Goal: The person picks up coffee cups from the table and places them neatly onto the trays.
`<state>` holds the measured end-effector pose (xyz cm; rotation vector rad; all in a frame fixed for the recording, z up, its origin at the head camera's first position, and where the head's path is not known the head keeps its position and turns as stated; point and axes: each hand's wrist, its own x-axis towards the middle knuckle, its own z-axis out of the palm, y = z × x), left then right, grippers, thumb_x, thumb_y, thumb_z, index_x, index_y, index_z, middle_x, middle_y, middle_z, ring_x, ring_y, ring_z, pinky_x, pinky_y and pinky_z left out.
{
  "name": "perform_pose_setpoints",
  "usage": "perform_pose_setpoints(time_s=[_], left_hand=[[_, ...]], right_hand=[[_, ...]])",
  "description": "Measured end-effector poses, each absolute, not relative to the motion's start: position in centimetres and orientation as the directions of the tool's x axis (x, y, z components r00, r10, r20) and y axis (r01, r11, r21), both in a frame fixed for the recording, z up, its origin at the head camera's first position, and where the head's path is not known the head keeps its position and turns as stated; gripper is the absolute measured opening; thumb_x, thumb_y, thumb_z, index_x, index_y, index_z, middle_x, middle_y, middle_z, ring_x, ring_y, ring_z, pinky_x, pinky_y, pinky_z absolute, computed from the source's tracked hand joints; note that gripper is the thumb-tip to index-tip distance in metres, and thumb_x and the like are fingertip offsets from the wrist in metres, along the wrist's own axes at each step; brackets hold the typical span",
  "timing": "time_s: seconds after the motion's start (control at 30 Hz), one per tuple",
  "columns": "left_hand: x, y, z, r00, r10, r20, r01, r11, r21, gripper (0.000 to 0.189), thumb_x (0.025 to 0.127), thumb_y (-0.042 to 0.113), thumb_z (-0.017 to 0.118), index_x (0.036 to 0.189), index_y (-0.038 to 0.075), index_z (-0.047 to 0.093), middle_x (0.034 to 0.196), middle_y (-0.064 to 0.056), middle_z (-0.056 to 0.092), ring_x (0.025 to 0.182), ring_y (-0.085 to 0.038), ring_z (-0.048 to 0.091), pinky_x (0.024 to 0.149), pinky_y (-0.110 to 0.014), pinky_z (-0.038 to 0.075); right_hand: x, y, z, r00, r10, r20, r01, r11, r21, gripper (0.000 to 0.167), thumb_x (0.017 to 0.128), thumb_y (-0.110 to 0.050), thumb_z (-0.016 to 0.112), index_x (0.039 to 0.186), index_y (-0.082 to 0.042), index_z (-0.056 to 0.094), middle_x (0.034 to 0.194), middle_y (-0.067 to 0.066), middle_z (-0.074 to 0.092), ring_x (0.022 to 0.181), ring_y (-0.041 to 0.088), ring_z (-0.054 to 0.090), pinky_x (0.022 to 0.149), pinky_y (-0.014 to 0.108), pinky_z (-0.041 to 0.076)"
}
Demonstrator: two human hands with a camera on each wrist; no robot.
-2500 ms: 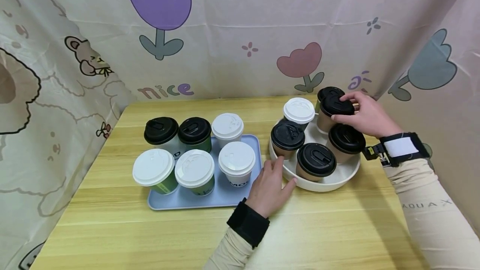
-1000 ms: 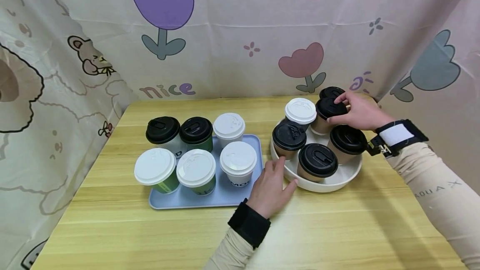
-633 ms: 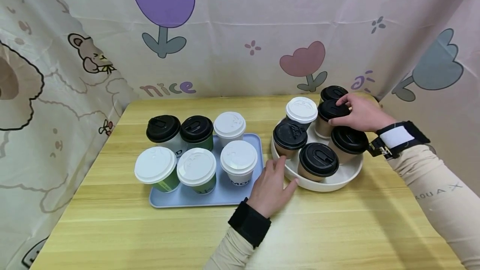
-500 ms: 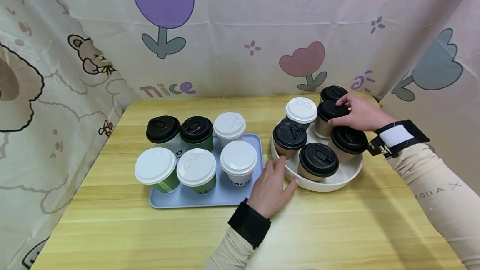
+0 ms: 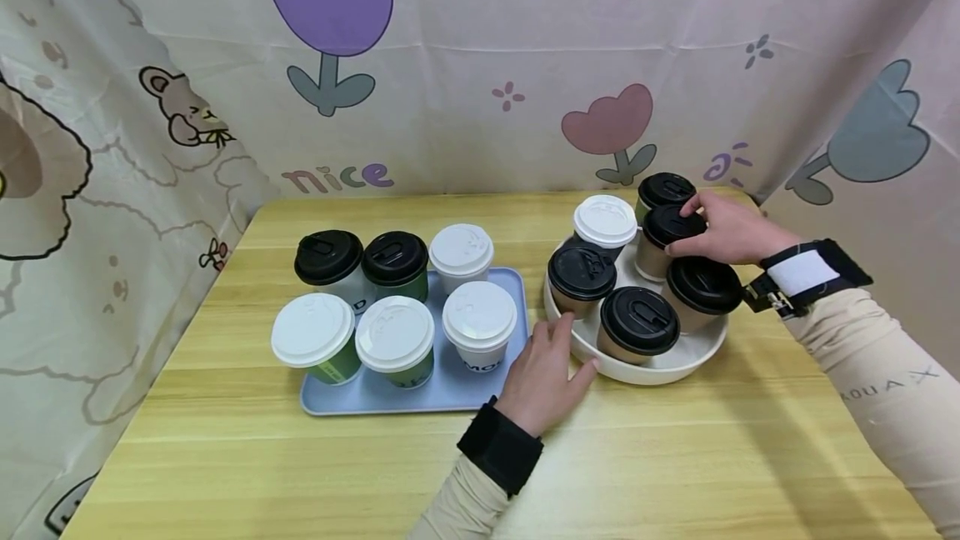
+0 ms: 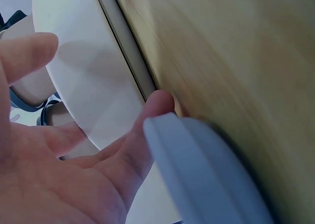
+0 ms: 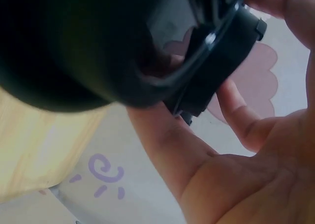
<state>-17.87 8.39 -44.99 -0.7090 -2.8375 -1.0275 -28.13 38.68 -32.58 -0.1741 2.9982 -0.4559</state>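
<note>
My right hand (image 5: 738,232) pinches the black lid of a brown paper coffee cup (image 5: 663,227), which stands upright toward the back of a round white dish (image 5: 667,372). In the right wrist view, thumb and fingers reach around a dark lid (image 7: 211,51). My left hand (image 5: 542,377) rests between the dish and a blue tray (image 5: 450,398), its fingers loosely spread and holding nothing. Its fingertips touch the dish's outer wall, and the left wrist view shows one finger beside the tray's edge (image 6: 197,175). Around the held cup stand a white-lidded cup (image 5: 604,222) and several black-lidded ones.
On and beside the blue tray are several cups, with white lids (image 5: 395,336) and black lids (image 5: 327,257). Behind the held cup stands another black-lidded green cup (image 5: 665,188). A patterned cloth (image 5: 457,123) hangs behind the wooden table (image 5: 300,473).
The right hand has lowered its cup and shifted it slightly right and nearer within the dish. The black-lidded cup at the dish's right has shifted slightly right. The left hand has stayed put.
</note>
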Motion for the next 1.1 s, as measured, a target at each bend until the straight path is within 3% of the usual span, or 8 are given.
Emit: perform_pose_setpoints(time_s=[0.13,0.33,0.67,1.1], left_hand=[[-17.9,8.4,-45.0,-0.894,0.407,0.186,0.432,0.676,0.597,0.066,0.097,0.039,0.070,0.150,0.007,0.048,0.128,-0.023,0.059,0.111,-0.033,0.064,0.086,-0.044,0.056],[-17.9,8.4,-44.9,-0.897,0.404,0.180,0.426,0.681,0.595,0.066,0.097,0.039,0.070,0.150,0.007,0.047,0.129,-0.022,0.059,0.112,-0.033,0.064,0.087,-0.044,0.056],[-17.9,8.3,-44.9,-0.901,0.400,0.168,0.416,0.683,0.601,0.067,0.097,0.039,0.070,0.151,0.008,0.047,0.131,-0.022,0.058,0.113,-0.033,0.063,0.089,-0.044,0.056],[-17.9,8.4,-45.1,-0.899,0.407,0.163,0.418,0.683,0.599,0.067,0.097,0.039,0.070,0.151,0.008,0.046,0.131,-0.022,0.058,0.114,-0.033,0.063,0.090,-0.044,0.055]], right_hand=[[-28.0,39.0,-32.4,-0.985,-0.145,-0.094,-0.115,0.958,-0.264,0.063,0.084,-0.038,0.081,0.121,0.005,0.053,0.107,0.028,0.062,0.098,0.039,0.057,0.085,0.049,0.045],[-27.8,39.2,-32.4,-0.982,-0.130,-0.136,-0.091,0.961,-0.259,0.064,0.085,-0.043,0.080,0.122,0.002,0.054,0.112,0.028,0.064,0.101,0.039,0.058,0.083,0.047,0.046],[-28.5,38.8,-32.7,-0.987,-0.148,-0.062,-0.126,0.953,-0.277,0.067,0.084,-0.045,0.080,0.125,0.001,0.053,0.122,0.037,0.062,0.114,0.049,0.060,0.091,0.057,0.048],[-28.6,38.0,-33.2,-0.976,-0.197,-0.090,-0.166,0.947,-0.276,0.069,0.088,-0.040,0.081,0.126,0.008,0.051,0.116,0.033,0.060,0.101,0.040,0.058,0.088,0.055,0.047]])
